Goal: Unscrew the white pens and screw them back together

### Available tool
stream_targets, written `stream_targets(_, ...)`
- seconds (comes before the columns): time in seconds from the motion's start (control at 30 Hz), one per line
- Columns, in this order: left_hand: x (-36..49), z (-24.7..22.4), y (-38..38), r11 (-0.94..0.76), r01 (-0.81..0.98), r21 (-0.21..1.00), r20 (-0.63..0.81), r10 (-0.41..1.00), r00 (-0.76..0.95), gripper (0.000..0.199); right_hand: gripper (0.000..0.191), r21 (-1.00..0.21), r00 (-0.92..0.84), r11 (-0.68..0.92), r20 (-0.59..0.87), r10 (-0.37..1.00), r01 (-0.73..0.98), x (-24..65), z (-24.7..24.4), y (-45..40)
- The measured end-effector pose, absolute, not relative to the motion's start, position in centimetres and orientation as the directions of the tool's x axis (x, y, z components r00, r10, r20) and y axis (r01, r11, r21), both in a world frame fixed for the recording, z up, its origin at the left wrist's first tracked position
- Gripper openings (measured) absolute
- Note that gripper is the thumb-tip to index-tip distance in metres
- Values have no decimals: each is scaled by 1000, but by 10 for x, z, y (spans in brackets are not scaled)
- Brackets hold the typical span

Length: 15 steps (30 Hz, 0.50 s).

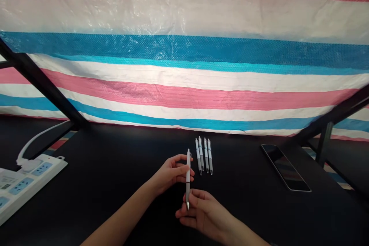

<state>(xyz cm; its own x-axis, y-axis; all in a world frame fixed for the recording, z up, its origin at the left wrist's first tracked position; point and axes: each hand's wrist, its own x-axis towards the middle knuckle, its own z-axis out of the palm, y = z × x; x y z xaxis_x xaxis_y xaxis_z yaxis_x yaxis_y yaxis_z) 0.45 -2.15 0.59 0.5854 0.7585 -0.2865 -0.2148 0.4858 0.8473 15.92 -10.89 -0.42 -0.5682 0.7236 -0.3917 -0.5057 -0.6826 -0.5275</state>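
A white pen with a grey grip (188,175) is held upright in the picture, its silver tip toward me. My left hand (174,171) pinches its upper part between thumb and fingers. Around the grey lower end, near the tip, my right hand (203,211) has its thumb and fingers closed. Just beyond and to the right of my hands, several similar white and grey pens (205,155) lie side by side on the black table (129,150), tips toward me.
A phone (286,167) lies on the right of the table. At the left edge is a white power strip (43,167) with a plugged-in cable. A striped plastic sheet (184,100) hangs behind, with black metal bars (52,88) at both sides.
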Motion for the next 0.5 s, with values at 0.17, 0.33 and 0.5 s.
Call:
stream_targets(0.17,5,3,-21,498,-248,831,-283,762,582,36,24,-524,-596,-687,-364,715,-504,160,-3,-106)
stream_targets(0.33,4,4,-20,512,-258,819,-293,760,581,35,17,-509,-620,-703,-359,697,-496,163,-3,-105)
stream_targets(0.5,4,3,-21,515,-268,814,-291,761,580,34,15,-491,-606,-705,-376,701,-512,162,0,-105)
